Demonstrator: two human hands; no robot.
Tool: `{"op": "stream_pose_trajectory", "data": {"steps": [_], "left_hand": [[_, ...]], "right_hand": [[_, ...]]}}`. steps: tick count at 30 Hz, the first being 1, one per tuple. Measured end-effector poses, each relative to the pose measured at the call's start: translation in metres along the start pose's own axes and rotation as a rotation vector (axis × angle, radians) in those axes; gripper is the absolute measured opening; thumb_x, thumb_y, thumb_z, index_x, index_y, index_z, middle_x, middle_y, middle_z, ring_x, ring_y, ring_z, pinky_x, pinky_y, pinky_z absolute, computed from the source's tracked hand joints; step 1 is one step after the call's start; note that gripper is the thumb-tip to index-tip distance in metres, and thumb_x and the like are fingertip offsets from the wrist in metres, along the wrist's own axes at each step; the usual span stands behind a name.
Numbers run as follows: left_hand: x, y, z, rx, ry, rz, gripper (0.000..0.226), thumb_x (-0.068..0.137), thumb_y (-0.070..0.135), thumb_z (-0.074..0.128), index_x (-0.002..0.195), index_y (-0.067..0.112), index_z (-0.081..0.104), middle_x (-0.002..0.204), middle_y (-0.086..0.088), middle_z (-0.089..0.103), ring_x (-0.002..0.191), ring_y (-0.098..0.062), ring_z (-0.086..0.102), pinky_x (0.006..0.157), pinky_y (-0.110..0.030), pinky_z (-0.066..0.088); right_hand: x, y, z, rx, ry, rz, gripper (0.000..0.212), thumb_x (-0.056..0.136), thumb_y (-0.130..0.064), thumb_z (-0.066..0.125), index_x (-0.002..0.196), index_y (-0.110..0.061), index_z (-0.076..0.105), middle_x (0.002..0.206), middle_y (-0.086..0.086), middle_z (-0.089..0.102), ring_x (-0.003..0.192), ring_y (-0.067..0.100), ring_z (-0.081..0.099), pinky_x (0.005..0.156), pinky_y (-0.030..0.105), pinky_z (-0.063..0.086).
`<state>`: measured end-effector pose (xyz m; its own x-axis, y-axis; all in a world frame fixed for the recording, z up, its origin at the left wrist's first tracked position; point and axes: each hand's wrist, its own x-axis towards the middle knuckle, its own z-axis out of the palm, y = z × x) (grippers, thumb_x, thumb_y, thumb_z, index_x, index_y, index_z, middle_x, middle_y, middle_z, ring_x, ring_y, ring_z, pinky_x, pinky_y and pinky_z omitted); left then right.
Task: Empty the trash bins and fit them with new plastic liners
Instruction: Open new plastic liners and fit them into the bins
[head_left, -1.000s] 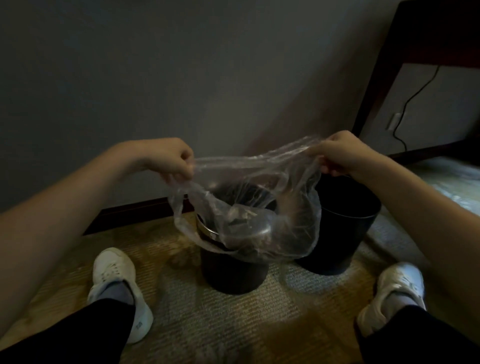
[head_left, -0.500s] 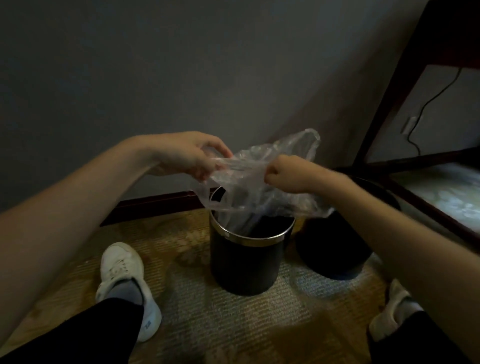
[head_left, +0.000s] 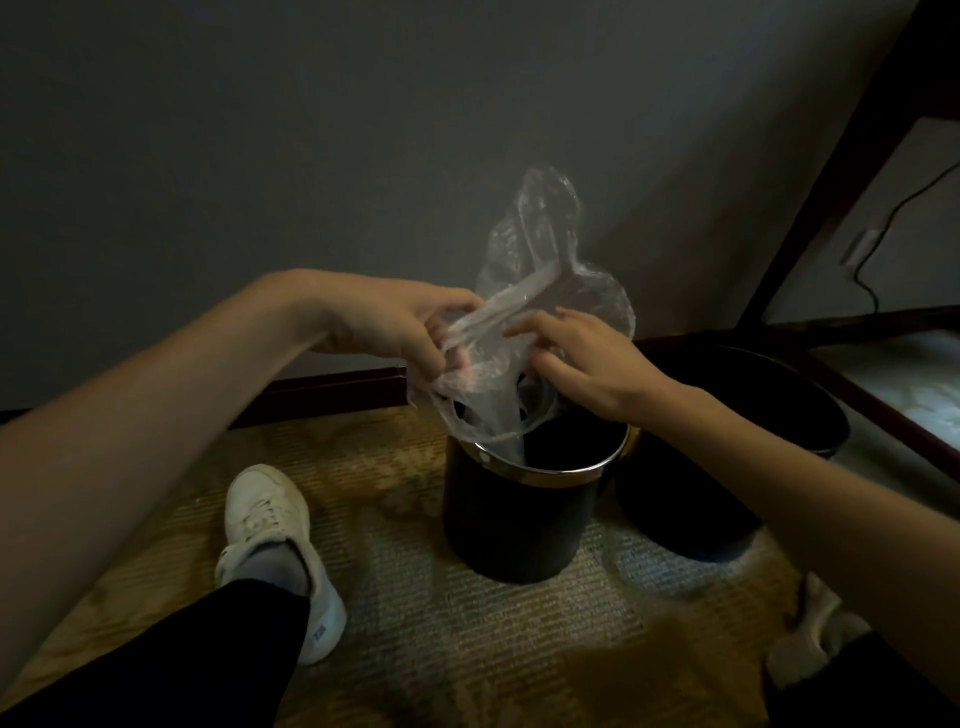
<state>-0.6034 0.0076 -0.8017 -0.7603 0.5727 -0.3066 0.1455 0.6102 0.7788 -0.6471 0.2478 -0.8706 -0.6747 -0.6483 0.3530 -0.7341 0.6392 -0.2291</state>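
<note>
At the middle of the frame a thin, clear plastic liner (head_left: 524, 332) is bunched above a round black bin (head_left: 519, 514). The film is crinkled and glossy; its upper part stands up in a rumpled lobe against the grey wall (head_left: 311, 130), while its lower folds droop through the bin's mouth, just inside the rim nearest the left side. The bin is a straight-sided cylinder with a bright metal band around its top edge.

The left hand (head_left: 400, 327) comes in from the left, its fingers curled and pinched closed on a twisted strip of the liner. The right hand (head_left: 576, 353) reaches in from the lower right; its fingers are spread and lie against the film, but whether they actually grip it cannot be told.

Just right of the banded bin, and touching or nearly touching it, stands a second dark bin (head_left: 727, 467), matte, wider at the top and tapering downward, with no metal trim.

Both bins sit on a carpet (head_left: 415, 623) of ribbed, woven texture with a pale grey and tan pattern. A dark wooden skirting board (head_left: 322, 389) runs along the foot of the wall. At lower left a white laced sneaker (head_left: 275, 551) rests flat on the carpet under a black trouser leg (head_left: 182, 654). A dark wooden furniture leg (head_left: 831, 171) slants across the upper right, with a thin black cable (head_left: 883, 218) behind it.
</note>
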Motion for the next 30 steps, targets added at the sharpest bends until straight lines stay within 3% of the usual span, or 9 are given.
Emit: {"op": "stream_pose_trajectory", "data": {"steps": [5,7,10,12,15,19,21,27,30], "left_hand": [[0.000,-0.001,0.001,0.000,-0.030,0.020,0.076,0.086,-0.015,0.058,0.146,0.021,0.031,0.112,-0.035,0.060,0.091,-0.026,0.070,0.071,-0.028,0.058],[0.004,0.001,0.002,-0.025,-0.020,0.013,0.072,0.085,-0.013,0.061,0.143,0.022,0.034,0.109,-0.030,0.064,0.093,-0.027,0.071,0.071,-0.027,0.057],[0.011,0.002,0.005,-0.005,0.062,-0.003,0.068,0.083,-0.010,0.064,0.138,0.020,0.038,0.100,-0.013,0.071,0.090,-0.026,0.073,0.071,-0.031,0.059],[0.015,0.002,0.007,0.061,0.137,0.005,0.069,0.083,-0.007,0.065,0.139,0.021,0.036,0.084,0.001,0.073,0.080,-0.018,0.072,0.071,-0.034,0.059],[0.017,0.010,0.012,0.112,0.155,0.013,0.082,0.083,-0.005,0.065,0.148,0.025,0.026,0.072,0.005,0.072,0.073,-0.012,0.070,0.071,-0.030,0.058],[0.014,0.027,0.021,0.098,0.099,0.020,0.096,0.087,-0.007,0.062,0.155,0.032,0.007,0.078,-0.007,0.073,0.075,-0.017,0.072,0.067,-0.022,0.058],[0.011,0.035,0.025,0.095,0.071,0.034,0.096,0.088,-0.008,0.060,0.155,0.035,0.006,0.078,-0.009,0.073,0.074,-0.017,0.072,0.065,-0.022,0.057],[0.002,0.035,0.024,0.090,0.000,0.034,0.104,0.084,-0.009,0.065,0.154,0.038,0.005,0.078,-0.009,0.071,0.073,-0.019,0.070,0.066,-0.024,0.055],[-0.004,0.022,0.017,0.100,-0.026,0.003,0.102,0.084,-0.011,0.063,0.154,0.039,0.008,0.078,-0.010,0.071,0.072,-0.020,0.068,0.064,-0.025,0.054]], "right_hand": [[-0.010,-0.004,-0.001,-0.229,-0.167,-0.054,0.019,0.088,-0.030,0.052,0.097,-0.026,0.068,0.075,-0.003,0.065,0.070,0.018,0.060,0.058,0.030,0.040],[-0.013,-0.006,-0.006,-0.376,-0.249,-0.050,0.029,0.085,-0.040,0.053,0.075,-0.018,0.069,0.074,0.000,0.065,0.072,0.023,0.061,0.062,0.033,0.047],[-0.020,-0.009,-0.015,-0.452,-0.584,0.220,0.048,0.085,-0.059,0.052,0.065,-0.016,0.059,0.069,-0.003,0.057,0.073,0.025,0.057,0.070,0.032,0.045],[-0.022,-0.015,-0.019,-0.378,-0.785,0.408,0.041,0.093,-0.056,0.048,0.076,-0.020,0.060,0.080,-0.004,0.057,0.077,0.022,0.050,0.074,0.031,0.038],[-0.015,-0.020,-0.035,-0.398,-0.828,0.349,0.034,0.102,-0.040,0.045,0.116,-0.016,0.064,0.112,0.003,0.064,0.094,0.023,0.058,0.084,0.032,0.044],[-0.001,-0.016,-0.040,-0.266,-0.614,0.346,0.026,0.094,-0.037,0.057,0.091,-0.012,0.064,0.096,0.002,0.066,0.091,0.026,0.062,0.084,0.037,0.050],[0.002,-0.012,-0.021,-0.115,-0.716,0.330,0.014,0.096,-0.019,0.055,0.099,-0.014,0.068,0.105,0.000,0.065,0.104,0.025,0.060,0.096,0.038,0.047],[-0.008,0.035,0.035,0.030,-0.809,0.470,0.041,0.101,-0.006,0.046,0.142,-0.012,0.049,0.141,0.009,0.052,0.123,0.026,0.051,0.100,0.035,0.041],[-0.007,0.059,0.046,0.049,-0.637,0.565,0.045,0.095,-0.011,0.059,0.139,-0.010,0.049,0.132,0.010,0.054,0.123,0.031,0.052,0.095,0.034,0.045]]}}
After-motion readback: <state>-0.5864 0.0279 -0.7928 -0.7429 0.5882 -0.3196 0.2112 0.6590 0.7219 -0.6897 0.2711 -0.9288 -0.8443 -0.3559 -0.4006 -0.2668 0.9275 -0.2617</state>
